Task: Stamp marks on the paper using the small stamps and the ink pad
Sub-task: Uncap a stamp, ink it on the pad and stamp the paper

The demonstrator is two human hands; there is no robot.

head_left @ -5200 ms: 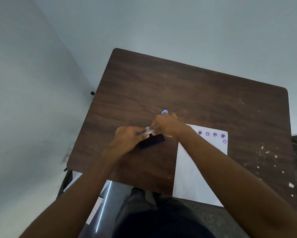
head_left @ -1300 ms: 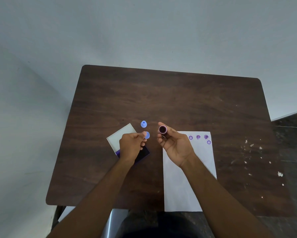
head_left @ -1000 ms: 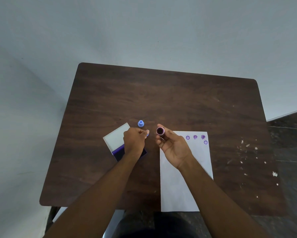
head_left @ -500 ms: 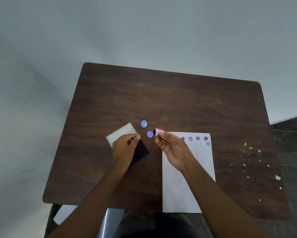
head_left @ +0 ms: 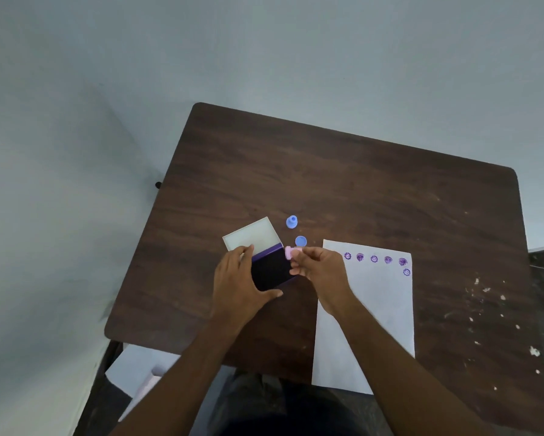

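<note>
The open ink pad (head_left: 272, 269) lies on the dark wooden table (head_left: 343, 184), its white lid (head_left: 251, 236) flipped back to the far left. My left hand (head_left: 237, 286) grips the pad's near-left side. My right hand (head_left: 319, 272) pinches a small pink stamp (head_left: 289, 252) at the pad's far right corner. A blue stamp (head_left: 291, 222) and a blue cap (head_left: 300, 241) sit just beyond the pad. The white paper (head_left: 368, 316) lies to the right, with several purple marks (head_left: 374, 259) along its far edge.
White paint specks (head_left: 484, 309) dot the table's right side. A white box or sheet (head_left: 138, 369) lies below the table's near-left corner. Walls stand close behind and to the left. My dark-clothed lap (head_left: 280, 404) is at the near edge.
My right hand has carried the pink stamp left to the ink pad's corner. My left hand has shifted down the pad, leaving its dark face uncovered. The camera view has swung.
</note>
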